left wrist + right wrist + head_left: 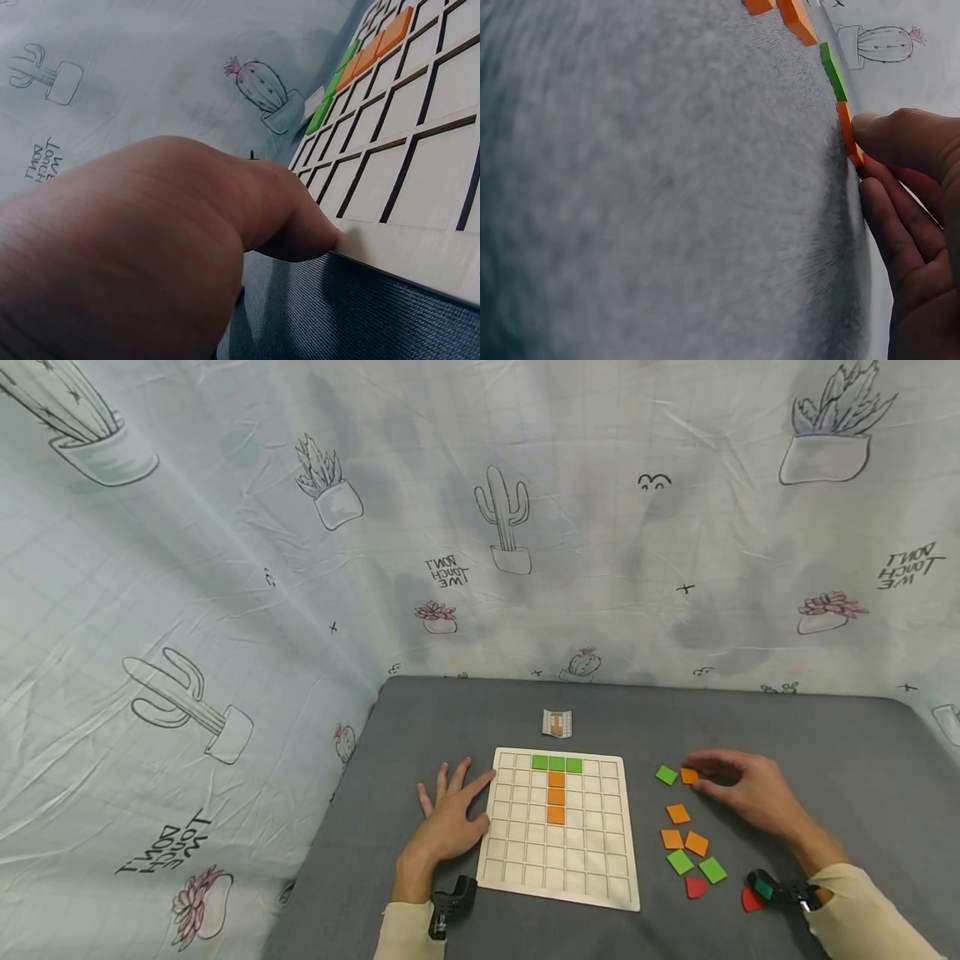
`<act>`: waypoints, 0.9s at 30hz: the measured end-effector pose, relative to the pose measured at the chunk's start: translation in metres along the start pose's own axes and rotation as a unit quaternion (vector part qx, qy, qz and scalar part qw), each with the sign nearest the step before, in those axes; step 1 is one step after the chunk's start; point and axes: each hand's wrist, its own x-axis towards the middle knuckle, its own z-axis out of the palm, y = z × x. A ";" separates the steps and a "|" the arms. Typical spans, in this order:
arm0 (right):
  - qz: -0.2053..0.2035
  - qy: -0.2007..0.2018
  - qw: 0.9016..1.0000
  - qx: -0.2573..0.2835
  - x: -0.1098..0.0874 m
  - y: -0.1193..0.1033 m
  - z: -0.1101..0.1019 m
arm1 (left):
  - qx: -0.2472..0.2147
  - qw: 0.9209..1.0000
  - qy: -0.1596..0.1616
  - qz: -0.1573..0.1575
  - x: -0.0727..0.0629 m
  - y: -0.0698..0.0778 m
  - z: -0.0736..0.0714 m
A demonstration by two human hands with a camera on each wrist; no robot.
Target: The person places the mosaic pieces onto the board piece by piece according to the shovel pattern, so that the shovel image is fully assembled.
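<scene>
A wooden grid board lies on the grey table, with green square tiles in a row at its top and a column of orange square tiles below them. My left hand is spread at the board's left side, with thumb and index finger touching its edge. Right of the board, my right hand pinches an orange tile between thumb and fingers; the right wrist view shows the thumb on this orange tile. A loose green tile is just left of it.
Nearer me on the right lie loose orange tiles, green tiles and red pieces. One red piece is partly hidden by the right wrist camera. A small pattern card lies behind the board. Printed cloth hangs behind the table.
</scene>
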 end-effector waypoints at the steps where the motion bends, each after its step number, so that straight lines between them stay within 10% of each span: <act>1: 0.001 -0.002 1.000 0.002 0.000 0.000 0.000 | 0.000 1.000 0.001 0.000 0.000 0.000 0.000; 27: 0.000 0.034 0.999 0.013 -0.003 0.001 0.005 | 0.002 1.000 -0.001 0.003 0.000 -0.002 0.000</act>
